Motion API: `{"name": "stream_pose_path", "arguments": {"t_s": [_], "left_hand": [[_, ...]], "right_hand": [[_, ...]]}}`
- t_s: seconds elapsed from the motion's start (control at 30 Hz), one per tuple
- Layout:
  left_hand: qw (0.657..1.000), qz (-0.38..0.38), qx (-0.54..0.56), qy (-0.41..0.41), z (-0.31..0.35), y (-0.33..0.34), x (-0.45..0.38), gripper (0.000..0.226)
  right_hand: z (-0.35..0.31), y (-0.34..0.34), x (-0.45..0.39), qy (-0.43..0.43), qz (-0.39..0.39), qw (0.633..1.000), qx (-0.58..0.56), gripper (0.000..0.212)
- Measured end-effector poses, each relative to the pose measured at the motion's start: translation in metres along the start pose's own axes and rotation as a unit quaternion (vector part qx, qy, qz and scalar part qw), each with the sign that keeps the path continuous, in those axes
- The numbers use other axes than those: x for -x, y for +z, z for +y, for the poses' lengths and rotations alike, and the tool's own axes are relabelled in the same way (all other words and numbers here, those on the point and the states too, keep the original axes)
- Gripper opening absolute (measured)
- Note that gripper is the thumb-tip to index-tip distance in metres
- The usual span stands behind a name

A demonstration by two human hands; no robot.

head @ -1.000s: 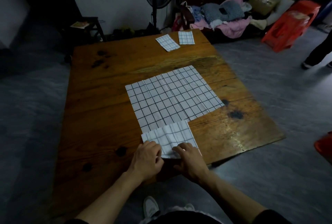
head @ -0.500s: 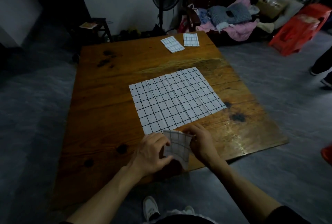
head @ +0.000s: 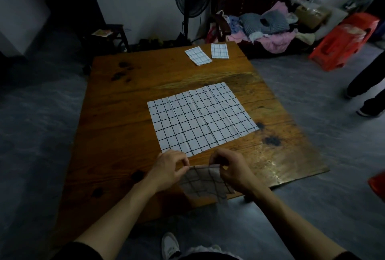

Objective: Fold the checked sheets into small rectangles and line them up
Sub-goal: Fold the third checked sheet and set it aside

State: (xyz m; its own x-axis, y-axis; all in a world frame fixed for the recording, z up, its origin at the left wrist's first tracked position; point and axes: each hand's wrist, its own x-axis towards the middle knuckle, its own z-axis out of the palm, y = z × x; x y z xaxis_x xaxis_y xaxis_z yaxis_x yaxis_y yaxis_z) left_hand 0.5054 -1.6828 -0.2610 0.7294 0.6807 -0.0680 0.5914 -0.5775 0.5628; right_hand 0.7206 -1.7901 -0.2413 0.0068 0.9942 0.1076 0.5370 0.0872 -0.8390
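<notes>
Open checked sheet (head: 201, 119) lies mid-table (head: 116, 126); two folded rectangles (head: 198, 55) at its far edge. My left hand (head: 168, 169) and right hand (head: 231, 168) pinch a folded sheet (head: 205, 183), shaded, over the near edge.

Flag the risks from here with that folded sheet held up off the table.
1. Both the left hand and right hand only pinch the top edge of the small folded checked sheet; its hanging layers could fall open.
2. It hangs by the near edge of the brown wooden table, so a slip might drop it to the floor.
3. Carrying it to the two folded checked rectangles could drag the large flat checked sheet.
</notes>
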Motion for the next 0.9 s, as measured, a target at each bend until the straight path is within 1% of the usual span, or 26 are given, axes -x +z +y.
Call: {"name": "stream_pose_path", "arguments": {"t_s": [0.1,0.13,0.2,0.23,0.27,0.33,0.37,0.47,0.53,0.6,0.67,0.8,0.9], "left_hand": [[0.999,-0.026,0.029,-0.012,0.002,-0.003,0.004,0.006],[0.999,-0.028,0.028,-0.012,0.002,-0.003,0.006,0.006],[1.0,-0.024,0.014,-0.007,0.001,-0.002,0.009,0.003],[1.0,-0.021,0.005,-0.004,-0.001,-0.003,0.01,0.003],[1.0,-0.017,-0.007,0.0,-0.002,-0.003,0.011,0.003],[0.999,-0.007,-0.039,0.008,-0.004,-0.005,0.012,0.004],[0.999,-0.002,-0.049,0.012,-0.005,-0.005,0.013,0.004],[0.998,0.008,-0.053,0.021,-0.008,-0.01,0.015,0.003],[0.998,0.009,-0.055,0.036,-0.011,-0.014,0.016,0.004],[0.998,0.01,-0.048,0.045,-0.016,-0.019,0.019,0.006],[0.999,0.007,-0.026,0.034,-0.025,-0.026,0.023,0.005],[0.997,-0.058,0.019,-0.037,-0.052,-0.033,0.039,0.008],[0.991,-0.083,0.084,-0.066,-0.063,-0.032,0.049,0.013]], "right_hand": [[0.008,-0.005,0.002,0.025,-0.011,1.0,-0.014,0.011],[0.01,-0.007,0.003,0.037,-0.021,0.999,-0.007,0.015],[0.013,-0.008,0.004,0.061,-0.04,0.997,0.002,0.035],[0.014,-0.007,0.004,0.068,-0.044,0.997,0.004,0.042],[0.014,-0.004,0.002,0.073,-0.045,0.996,0.008,0.042],[0.008,0.003,-0.003,0.071,-0.047,0.996,0.038,0.031],[0.005,0.008,-0.006,0.057,-0.05,0.994,0.075,0.025],[-0.007,0.027,-0.02,0.0,-0.075,0.977,0.197,0.026],[-0.011,0.039,-0.027,-0.024,-0.084,0.97,0.229,0.023],[-0.014,0.046,-0.032,-0.021,-0.09,0.969,0.229,0.022],[-0.015,0.05,-0.036,-0.012,-0.1,0.97,0.22,0.022],[-0.018,0.053,-0.042,0.004,-0.122,0.969,0.214,0.013],[-0.014,0.057,-0.041,0.049,-0.131,0.974,0.176,0.01]]}}
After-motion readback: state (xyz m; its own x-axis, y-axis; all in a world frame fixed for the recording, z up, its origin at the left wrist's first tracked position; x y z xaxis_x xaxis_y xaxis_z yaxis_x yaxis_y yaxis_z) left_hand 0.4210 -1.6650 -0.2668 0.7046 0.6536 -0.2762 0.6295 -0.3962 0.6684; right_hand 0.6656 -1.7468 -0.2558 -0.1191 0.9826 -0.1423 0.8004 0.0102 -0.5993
